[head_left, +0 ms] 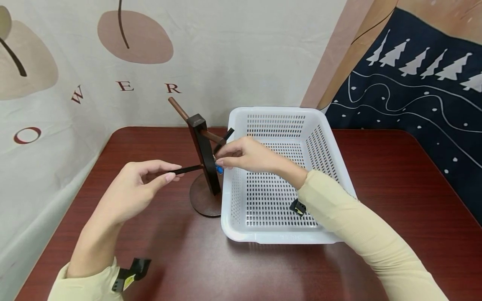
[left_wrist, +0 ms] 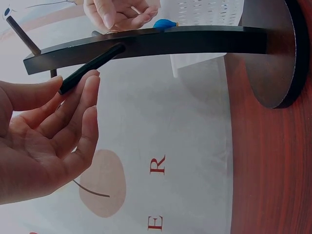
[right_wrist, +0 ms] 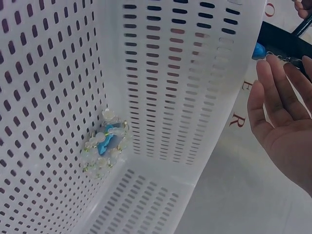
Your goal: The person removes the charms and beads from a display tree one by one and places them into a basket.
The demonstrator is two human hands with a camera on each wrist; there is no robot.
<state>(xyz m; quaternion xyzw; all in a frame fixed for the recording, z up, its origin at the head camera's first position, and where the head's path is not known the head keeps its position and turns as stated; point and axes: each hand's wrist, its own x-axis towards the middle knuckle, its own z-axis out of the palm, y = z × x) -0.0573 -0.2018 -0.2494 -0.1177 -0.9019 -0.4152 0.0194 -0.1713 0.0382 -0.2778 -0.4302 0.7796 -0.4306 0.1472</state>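
Note:
A dark wooden stand with pegs and a round base stands at the basket's left side. My left hand pinches the outer end of its lower left peg between thumb and fingers. On the other side of the post, my right hand has its fingertips on a thin chain with a blue teardrop-shaped charm. The charm hangs close beside the post, below the fingertips. The post hides part of the right fingers in the left wrist view.
A white perforated plastic basket sits beneath my right forearm. Inside it, against a corner, lies a cluster of pale beads with a blue piece. The reddish-brown table backs onto a printed cloth.

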